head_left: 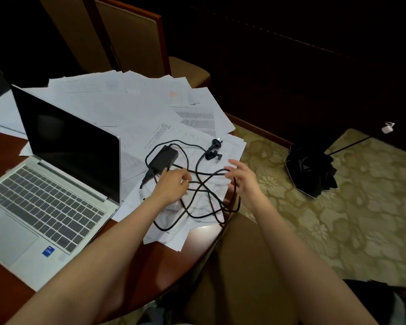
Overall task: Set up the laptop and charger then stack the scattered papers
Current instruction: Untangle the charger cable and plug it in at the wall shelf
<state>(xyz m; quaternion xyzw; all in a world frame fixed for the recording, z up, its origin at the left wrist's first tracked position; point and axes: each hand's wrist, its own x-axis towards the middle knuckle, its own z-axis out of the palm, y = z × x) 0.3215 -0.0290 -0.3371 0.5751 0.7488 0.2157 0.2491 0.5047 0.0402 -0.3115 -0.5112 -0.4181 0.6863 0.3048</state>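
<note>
A silver laptop (49, 191) stands open on the left of the table, its screen dark. To its right a black charger brick (163, 158) lies on scattered white papers (117, 106), with its black cable (202, 207) looped loosely over them. The wall plug (215, 142) and the barrel connector (217, 158) lie at the far right of the papers. My left hand (171, 185) pinches a strand of the cable just in front of the brick. My right hand (243, 175) has its fingers spread, with a cable loop running along its palm side.
The round reddish wooden table (150, 261) ends just right of the cable. Two padded chairs (131, 41) stand behind it, and another seat (239, 273) is below my right arm. A black folded object (311, 170) lies on the patterned carpet at the right.
</note>
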